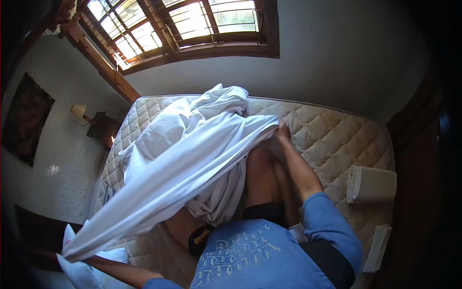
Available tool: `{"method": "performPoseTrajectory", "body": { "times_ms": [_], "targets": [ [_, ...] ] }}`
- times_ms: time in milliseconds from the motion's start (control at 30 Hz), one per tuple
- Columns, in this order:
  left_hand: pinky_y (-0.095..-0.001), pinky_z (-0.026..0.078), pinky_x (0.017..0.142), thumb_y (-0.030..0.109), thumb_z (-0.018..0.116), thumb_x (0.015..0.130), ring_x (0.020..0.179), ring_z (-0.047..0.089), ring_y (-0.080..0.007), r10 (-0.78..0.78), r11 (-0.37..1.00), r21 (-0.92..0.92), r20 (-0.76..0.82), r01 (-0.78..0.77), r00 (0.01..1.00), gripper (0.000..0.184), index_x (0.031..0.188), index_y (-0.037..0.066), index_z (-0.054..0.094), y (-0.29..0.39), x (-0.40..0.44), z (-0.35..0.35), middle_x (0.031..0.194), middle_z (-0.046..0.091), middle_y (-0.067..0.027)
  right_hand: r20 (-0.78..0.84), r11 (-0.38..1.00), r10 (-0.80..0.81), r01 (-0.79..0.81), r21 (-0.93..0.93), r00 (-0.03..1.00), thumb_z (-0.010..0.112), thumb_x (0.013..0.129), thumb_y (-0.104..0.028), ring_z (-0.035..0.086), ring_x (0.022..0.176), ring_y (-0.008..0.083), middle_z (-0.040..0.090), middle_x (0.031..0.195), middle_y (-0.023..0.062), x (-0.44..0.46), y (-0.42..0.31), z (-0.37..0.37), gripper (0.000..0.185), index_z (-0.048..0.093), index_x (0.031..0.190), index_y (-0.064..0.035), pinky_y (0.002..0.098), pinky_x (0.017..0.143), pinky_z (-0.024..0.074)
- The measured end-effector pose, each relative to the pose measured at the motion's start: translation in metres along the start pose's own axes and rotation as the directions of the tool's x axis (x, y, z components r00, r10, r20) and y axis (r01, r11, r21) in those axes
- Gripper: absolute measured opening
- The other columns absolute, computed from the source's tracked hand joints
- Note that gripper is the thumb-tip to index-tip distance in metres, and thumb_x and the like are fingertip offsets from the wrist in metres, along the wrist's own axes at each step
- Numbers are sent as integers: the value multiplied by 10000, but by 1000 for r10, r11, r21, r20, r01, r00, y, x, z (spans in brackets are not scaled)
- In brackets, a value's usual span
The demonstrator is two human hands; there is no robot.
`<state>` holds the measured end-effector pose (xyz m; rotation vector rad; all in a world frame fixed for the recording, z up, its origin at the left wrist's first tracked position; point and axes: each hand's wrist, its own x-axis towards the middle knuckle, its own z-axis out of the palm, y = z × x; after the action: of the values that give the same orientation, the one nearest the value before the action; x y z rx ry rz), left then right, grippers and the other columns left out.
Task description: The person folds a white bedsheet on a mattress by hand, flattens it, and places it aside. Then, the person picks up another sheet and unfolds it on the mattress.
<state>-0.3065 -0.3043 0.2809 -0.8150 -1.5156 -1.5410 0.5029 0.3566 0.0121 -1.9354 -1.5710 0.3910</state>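
A white sheet (178,168) is stretched diagonally from the lower left to the upper middle, above the quilted mattress (327,139). My right hand (282,131) is closed on its upper right end. At the lower left, my left hand (70,244) grips the other end, its fingers mostly hidden by the cloth. More of the sheet lies bunched on the mattress beyond and hangs in folds between my legs.
A folded cream cloth (373,184) and a smaller folded one (378,248) lie at the mattress's right edge. White pillows (103,274) are at the lower left. A lamp (79,113) stands left, and a barred window (192,24) is beyond the bed.
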Motion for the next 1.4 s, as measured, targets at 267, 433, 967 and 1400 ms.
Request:
{"method": "performPoseTrajectory", "body": {
  "times_ms": [267,433,967,1400],
  "targets": [
    [-484,520,987,639,379,1025,1190,621,-320,-851,-36,-32,525,999,-14,676,1396,105,561,37,-249,187,1322,638,-124,241,633,-462,127,763,853,553,986,-352,559,1286,373,418,1563,230,2,-1,98,637,409,1539,-69,432,1015,479],
    [-421,502,908,503,385,1033,1005,620,-294,-807,244,248,588,937,54,539,1258,85,639,115,-358,337,1151,665,-118,410,660,-441,-21,751,798,564,988,-433,418,1416,360,423,1539,226,-37,-67,119,777,279,1581,-18,410,1172,319],
    [-496,449,878,364,623,872,1022,558,-374,-381,726,622,720,-295,580,357,1113,103,598,167,-498,537,1110,597,-159,206,727,-181,-10,687,962,583,989,-428,586,1077,401,569,1321,237,14,-194,184,546,571,1363,-31,447,1009,428],
    [-372,378,731,544,577,879,888,531,-263,-730,679,720,644,144,227,447,1086,147,581,114,-419,710,1043,538,-83,588,902,-240,-46,429,772,579,1017,-344,511,1302,386,541,1446,200,144,-340,319,458,611,1391,-81,449,1106,370]
  ]
}}
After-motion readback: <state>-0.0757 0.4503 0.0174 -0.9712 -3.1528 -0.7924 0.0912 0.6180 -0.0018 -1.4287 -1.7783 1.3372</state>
